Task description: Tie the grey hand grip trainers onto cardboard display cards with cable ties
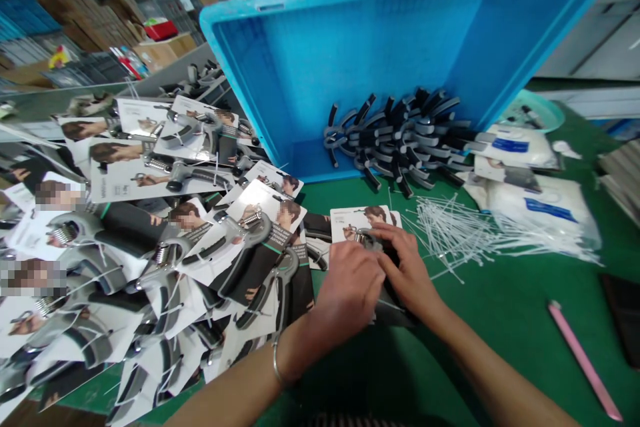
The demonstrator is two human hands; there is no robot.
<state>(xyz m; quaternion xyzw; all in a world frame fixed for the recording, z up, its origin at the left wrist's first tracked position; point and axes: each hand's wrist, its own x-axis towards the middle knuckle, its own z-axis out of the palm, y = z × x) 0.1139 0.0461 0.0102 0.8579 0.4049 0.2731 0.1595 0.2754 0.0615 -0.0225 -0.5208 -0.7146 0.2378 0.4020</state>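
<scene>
On the green table, a printed card (345,220) with a hand gripper tool (369,241) on it lies under both hands. My left hand (347,283) is closed over the tool's lower left side; what its fingers pinch is hidden. My right hand (407,267) rests on the card's right side, fingers bent around the tool near its spring. White cable ties (450,233) lie in a loose heap right of the hands. To the left, many cards with grip tools tied on them (250,233) form a pile.
A tipped blue crate (370,53) stands behind the hands, with loose grip tools (400,137) spilling from its opening. Plastic bags (545,203) of ties sit at the right, before a pale green bowl (543,111). A pink strip (583,360) and dark object (623,310) lie at the front right.
</scene>
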